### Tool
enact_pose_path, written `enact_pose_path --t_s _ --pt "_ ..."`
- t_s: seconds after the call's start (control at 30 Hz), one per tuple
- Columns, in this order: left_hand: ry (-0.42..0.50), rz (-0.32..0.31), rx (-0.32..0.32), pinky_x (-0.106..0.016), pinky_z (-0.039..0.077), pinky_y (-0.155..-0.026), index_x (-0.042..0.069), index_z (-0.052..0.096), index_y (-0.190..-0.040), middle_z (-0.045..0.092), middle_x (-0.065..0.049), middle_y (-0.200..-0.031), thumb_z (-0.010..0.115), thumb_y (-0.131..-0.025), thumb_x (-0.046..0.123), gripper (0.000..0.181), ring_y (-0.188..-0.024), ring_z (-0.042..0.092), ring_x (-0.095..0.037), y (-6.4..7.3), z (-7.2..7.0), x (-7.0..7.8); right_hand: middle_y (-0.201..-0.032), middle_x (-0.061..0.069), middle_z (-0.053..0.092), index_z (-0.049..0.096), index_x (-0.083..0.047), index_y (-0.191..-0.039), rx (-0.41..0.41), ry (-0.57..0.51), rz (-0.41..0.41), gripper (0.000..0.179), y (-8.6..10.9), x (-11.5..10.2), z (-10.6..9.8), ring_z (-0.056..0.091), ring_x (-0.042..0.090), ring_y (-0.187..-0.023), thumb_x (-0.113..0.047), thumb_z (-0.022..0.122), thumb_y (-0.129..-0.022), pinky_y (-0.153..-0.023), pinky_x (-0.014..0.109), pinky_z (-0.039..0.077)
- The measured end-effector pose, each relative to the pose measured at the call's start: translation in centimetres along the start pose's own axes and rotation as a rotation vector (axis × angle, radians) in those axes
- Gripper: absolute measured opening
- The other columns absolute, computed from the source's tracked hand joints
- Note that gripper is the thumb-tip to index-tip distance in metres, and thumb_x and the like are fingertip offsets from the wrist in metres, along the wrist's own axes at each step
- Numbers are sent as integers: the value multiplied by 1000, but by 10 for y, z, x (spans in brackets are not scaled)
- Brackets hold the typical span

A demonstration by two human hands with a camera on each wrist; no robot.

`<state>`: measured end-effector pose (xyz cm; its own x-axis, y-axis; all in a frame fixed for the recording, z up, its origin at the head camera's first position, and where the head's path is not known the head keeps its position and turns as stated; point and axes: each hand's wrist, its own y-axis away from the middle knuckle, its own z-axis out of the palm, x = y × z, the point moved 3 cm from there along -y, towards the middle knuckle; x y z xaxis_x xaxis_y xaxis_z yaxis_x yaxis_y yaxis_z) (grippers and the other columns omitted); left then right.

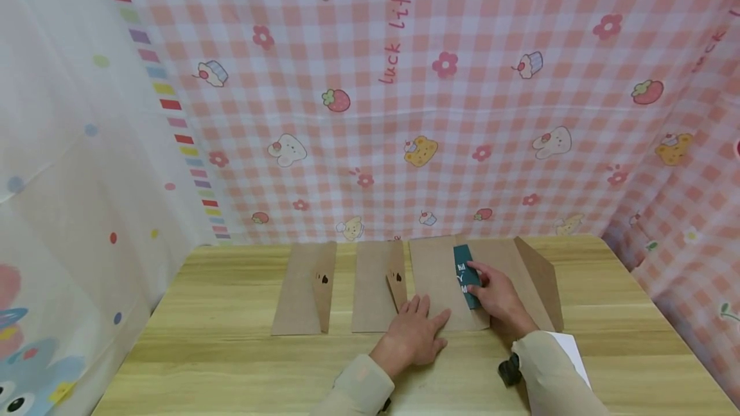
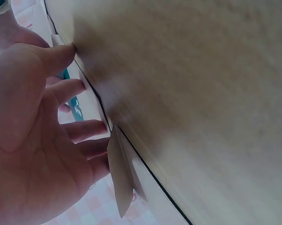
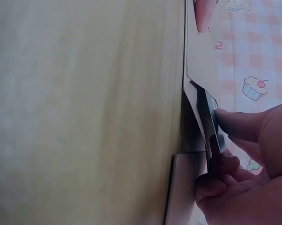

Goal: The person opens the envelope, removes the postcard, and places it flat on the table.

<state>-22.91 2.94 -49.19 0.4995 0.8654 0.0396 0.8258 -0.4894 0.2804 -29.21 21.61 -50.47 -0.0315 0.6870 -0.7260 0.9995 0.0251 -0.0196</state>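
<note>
A wide brown paper sheet (image 1: 430,275) with folded panels lies near the back of the table. My right hand (image 1: 498,294) pinches a dark green strip (image 1: 467,278) with white lettering over the middle of this sheet. In the right wrist view, the thumb (image 3: 239,123) is on one face of the strip and curled fingers are on the other. My left hand (image 1: 412,334) rests with spread fingers at the sheet's front left corner. Its fingertips also reach the edge of a narrower folded brown paper piece (image 1: 370,287), whose flap (image 2: 120,173) stands up.
Another folded brown paper piece (image 1: 297,287), with small black marks on its flap, lies farther left. A white sheet (image 1: 572,352) shows beside the right sleeve (image 1: 549,371). The wooden table (image 1: 220,339) meets a pink checked cloth (image 1: 370,198) at its back edge.
</note>
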Motion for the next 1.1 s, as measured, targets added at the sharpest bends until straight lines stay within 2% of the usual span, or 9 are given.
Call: enact_pose_path --t_s 0.6,1.1 --pt "2 -4 7 -37 24 -120 39 33 -154 28 -8 -162 45 -102 49 55 -149 26 -26 -1 3 1 -87 10 51 52 -2 -141 25 10 -24 51 -3 6 -6 49 22 -78 -2 66 -91 -68 32 41" --pt "21 -11 -6 -38 23 -121 39 33 -154 27 -8 -162 45 -102 48 54 -150 24 -26 -1 2 2 -103 17 53 51 -3 -142 11 -1 -4 52 2 9 -17 49 25 -84 -2 64 -92 -71 33 41"
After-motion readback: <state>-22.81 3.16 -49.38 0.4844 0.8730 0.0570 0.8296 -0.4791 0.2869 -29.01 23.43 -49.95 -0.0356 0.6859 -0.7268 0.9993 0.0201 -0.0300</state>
